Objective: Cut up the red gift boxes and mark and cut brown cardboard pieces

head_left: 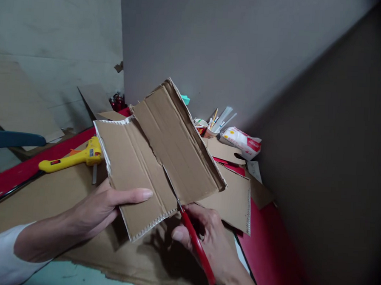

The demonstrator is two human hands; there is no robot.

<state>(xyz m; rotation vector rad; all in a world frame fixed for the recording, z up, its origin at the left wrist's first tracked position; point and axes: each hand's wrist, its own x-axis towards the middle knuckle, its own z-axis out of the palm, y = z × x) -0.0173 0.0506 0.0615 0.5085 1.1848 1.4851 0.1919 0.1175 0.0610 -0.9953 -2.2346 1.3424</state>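
Note:
My left hand [110,204] grips the left part of a folded piece of corrugated cardboard [135,156], thumb on top and fingers underneath. The cardboard is held up in the air, tilted, with a long cut running down its middle from the far edge. My right hand [208,232] is closed around red-handled scissors [196,242]. Their blade lies in the cut near the cardboard's near edge. Part of the right hand's fingers is hidden behind the handle and the cardboard.
A yellow glue gun [71,156] lies at the left on a large cardboard sheet [56,195]. More cardboard pieces [229,195] lie on the red surface [274,244] at right. Behind stand a cup of sticks [213,131] and a tissue pack [241,141], beside the grey wall [214,46].

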